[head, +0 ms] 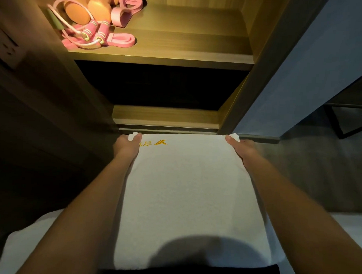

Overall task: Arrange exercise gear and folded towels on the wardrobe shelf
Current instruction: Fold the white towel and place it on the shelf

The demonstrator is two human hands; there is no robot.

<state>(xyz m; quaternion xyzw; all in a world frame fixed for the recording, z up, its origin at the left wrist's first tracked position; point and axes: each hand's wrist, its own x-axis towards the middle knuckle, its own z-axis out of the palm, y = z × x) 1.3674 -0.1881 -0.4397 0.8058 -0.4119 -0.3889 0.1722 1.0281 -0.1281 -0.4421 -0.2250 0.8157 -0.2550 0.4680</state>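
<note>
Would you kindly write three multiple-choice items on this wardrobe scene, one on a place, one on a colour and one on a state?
1. Where is the pink skipping rope?
A. left on the lit shelf
B. on the floor
C. in the dark compartment below

2. What colour is the embroidery on the white towel?
A. blue
B. golden yellow
C. red

3. How is the towel held?
A. by one hand alone
B. by neither hand
C. by both hands at its far corners

Answers: 1 A, its handles lie beside the pink resistance bands there; 2 B, the logo is yellow; 3 C, the left hand and right hand each pinch a corner.
</note>
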